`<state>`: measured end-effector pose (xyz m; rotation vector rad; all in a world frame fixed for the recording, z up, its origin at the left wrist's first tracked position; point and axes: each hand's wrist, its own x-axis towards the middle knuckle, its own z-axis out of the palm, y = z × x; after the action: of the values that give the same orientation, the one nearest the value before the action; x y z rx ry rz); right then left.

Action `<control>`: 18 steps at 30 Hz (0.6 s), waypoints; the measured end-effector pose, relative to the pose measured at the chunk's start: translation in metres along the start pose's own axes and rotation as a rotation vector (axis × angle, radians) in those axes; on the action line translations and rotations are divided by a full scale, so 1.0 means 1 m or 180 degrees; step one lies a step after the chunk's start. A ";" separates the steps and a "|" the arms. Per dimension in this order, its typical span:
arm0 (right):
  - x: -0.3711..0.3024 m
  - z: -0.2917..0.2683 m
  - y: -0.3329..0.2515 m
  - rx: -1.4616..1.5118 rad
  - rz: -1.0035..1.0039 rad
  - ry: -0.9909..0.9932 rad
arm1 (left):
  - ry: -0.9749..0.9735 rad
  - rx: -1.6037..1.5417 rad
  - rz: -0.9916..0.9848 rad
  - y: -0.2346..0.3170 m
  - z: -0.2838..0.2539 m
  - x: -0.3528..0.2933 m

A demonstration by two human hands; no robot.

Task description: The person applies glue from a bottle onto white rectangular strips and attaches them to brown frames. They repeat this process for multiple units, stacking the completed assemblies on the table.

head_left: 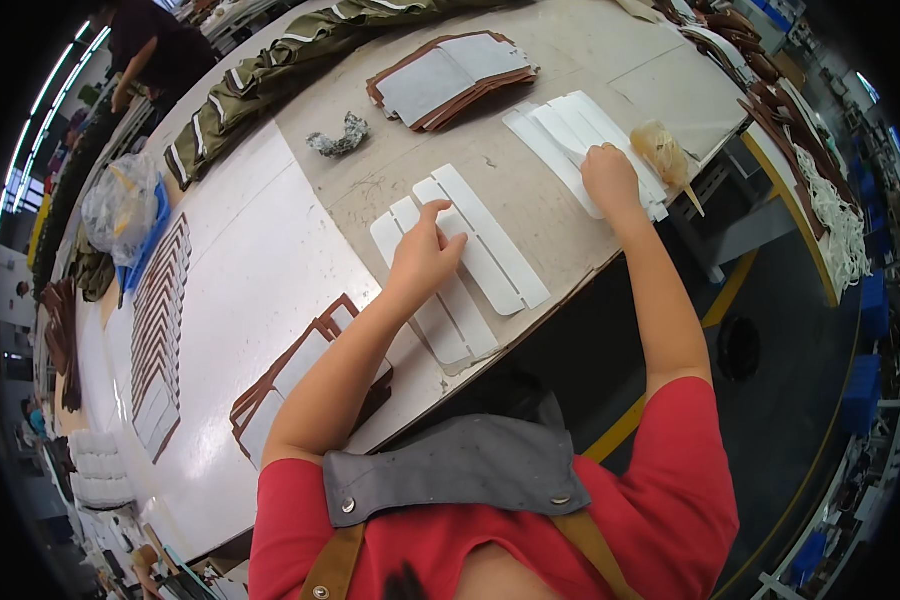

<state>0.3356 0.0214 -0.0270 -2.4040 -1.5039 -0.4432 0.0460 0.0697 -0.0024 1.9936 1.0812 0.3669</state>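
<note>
Two white slotted panels lie side by side near the table's front edge, a left panel (452, 318) and a right panel (488, 240). My left hand (426, 250) is over them, thumb and forefinger apart, with nothing seen in its grip. Farther right, my right hand (610, 178) has its fingers closed at a white strip (562, 130) on a fanned pile of similar white pieces (588, 112). The fingertips hide the exact point of grip. Beside that pile, a yellowish clump (660, 155) sits near the table's right edge.
Behind is a stack of brown-edged white panels (460, 75), near a grey crumpled scrap (340, 136). More brown-edged pieces (300, 365) lie by my left forearm, and an overlapping row (160, 330) is farther left. Olive fabric with pale bands (260, 80) runs along the far side.
</note>
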 end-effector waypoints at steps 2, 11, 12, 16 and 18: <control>0.006 -0.004 0.012 0.0690 0.0304 -0.0133 | 0.0344 0.0406 0.0385 0.007 -0.003 0.003; 0.008 -0.002 0.034 0.2712 0.1069 -0.0418 | 0.0270 0.0879 0.2386 0.061 0.083 0.092; 0.008 -0.002 0.035 0.2837 0.1097 -0.0360 | 0.0367 0.1004 0.2390 0.065 0.096 0.101; 0.009 -0.006 0.048 0.3450 0.1596 -0.0220 | -0.0073 0.1453 0.2003 0.080 0.120 0.123; 0.011 -0.022 0.070 0.4744 0.1723 0.0101 | -0.0373 0.1577 0.1775 0.080 0.120 0.126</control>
<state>0.4008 -0.0079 -0.0072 -1.3745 -0.5870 0.5832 0.2346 0.0841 -0.0300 2.7216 0.5541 0.2773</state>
